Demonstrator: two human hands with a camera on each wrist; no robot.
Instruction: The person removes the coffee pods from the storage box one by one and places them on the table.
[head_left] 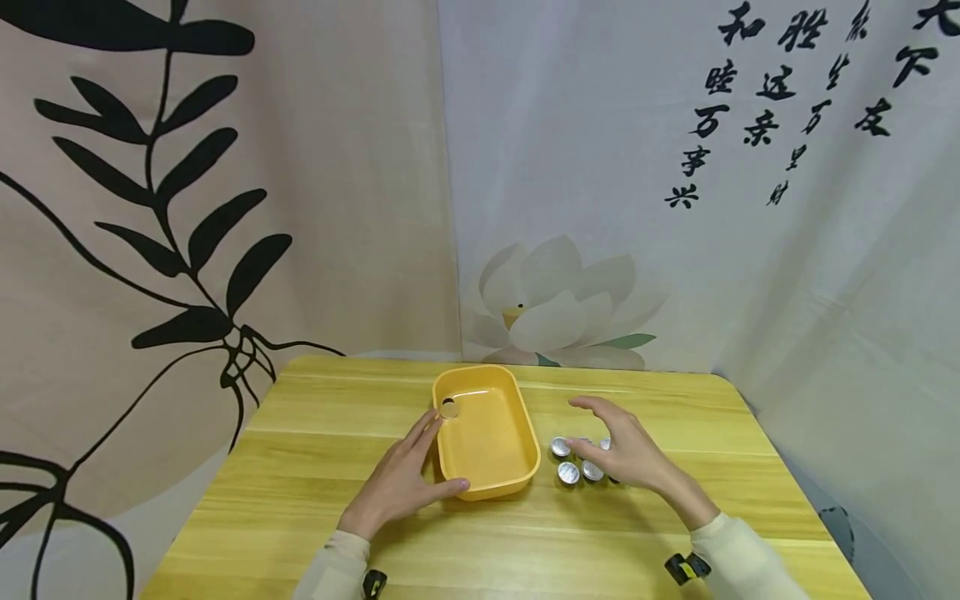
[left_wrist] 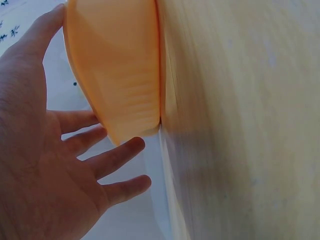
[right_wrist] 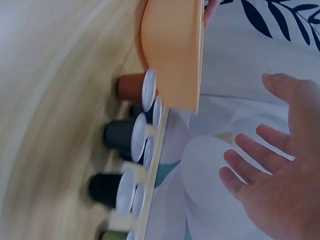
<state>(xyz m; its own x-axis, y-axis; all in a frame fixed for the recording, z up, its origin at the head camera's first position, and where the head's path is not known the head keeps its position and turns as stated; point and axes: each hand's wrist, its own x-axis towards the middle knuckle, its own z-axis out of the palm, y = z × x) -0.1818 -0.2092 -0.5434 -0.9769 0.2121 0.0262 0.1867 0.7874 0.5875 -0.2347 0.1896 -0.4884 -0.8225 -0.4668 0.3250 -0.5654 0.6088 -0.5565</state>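
Observation:
A yellow-orange plastic tray stands on the table, its inside showing bare apart from a small round spot near the left rim. My left hand rests at its left side, thumb at the near corner rim and fingertips along the left edge. In the left wrist view, the fingers are spread and fairly straight beside the tray wall. Right of the tray, several foil-lidded coffee capsules stand upright in a cluster. My right hand hovers over them, thumb and fingers apart, holding nothing, and hides some of them.
In the right wrist view the capsules include a brown one, a dark grey one and a black one. The wooden table ends at a printed curtain behind it.

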